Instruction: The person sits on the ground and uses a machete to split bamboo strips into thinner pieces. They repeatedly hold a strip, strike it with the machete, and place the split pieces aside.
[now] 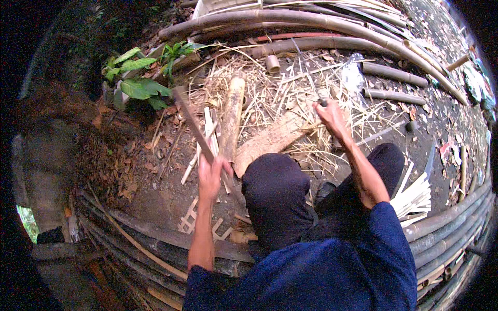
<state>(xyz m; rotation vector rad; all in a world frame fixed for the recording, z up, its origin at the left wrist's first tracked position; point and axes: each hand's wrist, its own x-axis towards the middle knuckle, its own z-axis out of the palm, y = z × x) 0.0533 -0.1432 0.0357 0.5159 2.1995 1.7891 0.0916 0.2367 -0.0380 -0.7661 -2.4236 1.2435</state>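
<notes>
My left hand [211, 179] is closed around a long brown bamboo strip [193, 123], which slants up to the left and is smeared by motion. Further right and forward, my right hand [330, 117] grips a dark rounded handle [323, 102]; whatever it belongs to I cannot make out. Between the hands a flat wooden plank [272, 139] lies on the ground, one end beside my dark-trousered knee [275, 199]. Thin bamboo shavings [319, 142] are scattered over and around the plank. A thick pale bamboo log [233, 106] lies just beyond my left hand.
Long bamboo poles [311, 18] stretch across the far side. Two shorter tubes [394, 74] lie at right, with a cut ring [272, 64] nearer the middle. Pale split strips [415, 199] are piled by my right knee. Bamboo poles [155, 233] run behind me. Green leaves [137, 85] grow at far left.
</notes>
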